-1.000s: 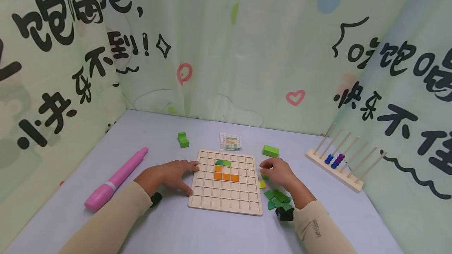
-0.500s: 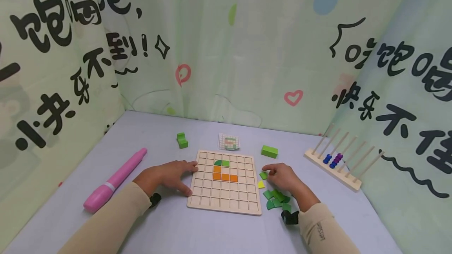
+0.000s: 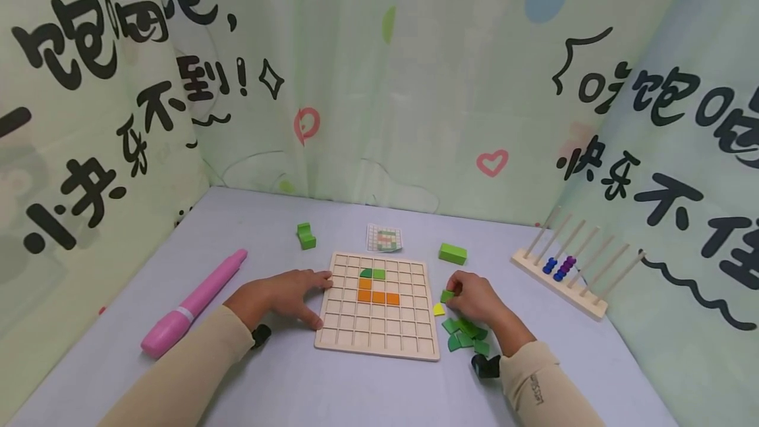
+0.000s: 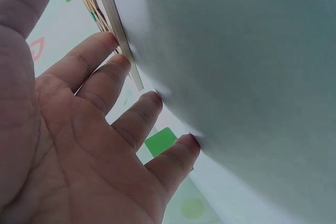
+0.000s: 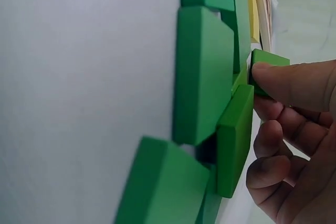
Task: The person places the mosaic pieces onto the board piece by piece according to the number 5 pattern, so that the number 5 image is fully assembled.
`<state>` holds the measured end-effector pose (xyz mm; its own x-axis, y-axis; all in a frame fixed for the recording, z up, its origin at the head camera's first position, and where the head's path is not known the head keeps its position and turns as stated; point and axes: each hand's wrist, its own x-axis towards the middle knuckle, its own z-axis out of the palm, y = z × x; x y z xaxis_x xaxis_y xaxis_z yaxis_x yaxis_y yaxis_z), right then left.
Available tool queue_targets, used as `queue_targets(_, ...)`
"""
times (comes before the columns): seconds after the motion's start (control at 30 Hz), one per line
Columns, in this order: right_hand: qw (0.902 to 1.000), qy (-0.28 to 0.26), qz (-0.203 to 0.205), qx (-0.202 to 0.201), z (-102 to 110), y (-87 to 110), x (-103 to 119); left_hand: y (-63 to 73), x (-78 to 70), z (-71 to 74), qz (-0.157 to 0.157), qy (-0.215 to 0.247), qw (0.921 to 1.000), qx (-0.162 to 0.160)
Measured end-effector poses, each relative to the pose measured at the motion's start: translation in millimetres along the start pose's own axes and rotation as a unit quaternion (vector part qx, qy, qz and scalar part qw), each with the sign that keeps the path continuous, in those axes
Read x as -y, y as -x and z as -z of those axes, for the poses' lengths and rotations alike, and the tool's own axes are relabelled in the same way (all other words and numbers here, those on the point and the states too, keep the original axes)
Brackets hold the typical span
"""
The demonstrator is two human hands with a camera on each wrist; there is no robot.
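Observation:
A wooden grid board [image 3: 379, 335] lies on the table with several orange tiles [image 3: 378, 298], a light green square tile [image 3: 379, 275] and a dark green rounded tile [image 3: 366, 273] in its cells. At its left edge rests my left hand [image 3: 290, 293], fingers spread and fairly straight; fingertips touch the edge in the left wrist view. Just right of the board, my right hand [image 3: 479, 296] pinches a small green square tile [image 5: 274, 60] between thumb and fingers. Close by are a yellow tile [image 3: 439, 310] and a loose pile of green tiles [image 3: 466, 336].
Behind the board lies a printed pattern card [image 3: 384, 238]. Green blocks stand at the back left [image 3: 306, 236] and back right [image 3: 453, 254]. A pink pen-shaped object [image 3: 196, 305] lies left; a wooden peg rack with beads [image 3: 560, 285] stands right.
My right hand has gone from reaching over the green square tile to pinching it, and the tile has shifted slightly right. The left hand stays at the board's edge.

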<state>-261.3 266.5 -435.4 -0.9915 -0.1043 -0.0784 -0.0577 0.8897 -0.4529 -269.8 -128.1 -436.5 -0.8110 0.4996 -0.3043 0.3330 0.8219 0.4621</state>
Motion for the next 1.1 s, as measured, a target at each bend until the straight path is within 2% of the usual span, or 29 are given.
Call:
queue_targets(0.27,0.9998,-0.020,0.005,0.008,3,-0.4,0,0.8,0.9,-0.7,0.004,0.008,1.0000,-0.001)
queue_targets(0.53,0.9963,-0.085,0.004,0.010,5,-7.7,10,-1.5,1.3,-1.7,0.005,0.004,1.0000,-0.004)
queue_targets(0.83,0.9895,-0.140,0.025,0.027,-13,-21.6,36,1.4,-0.9,-1.6,0.006,0.008,0.9999,-0.005)
queue_targets(1.1,0.9881,-0.142,0.049,0.034,-30,-39.8,61,2.5,-1.1,-0.8,0.005,0.009,0.9999,-0.004)
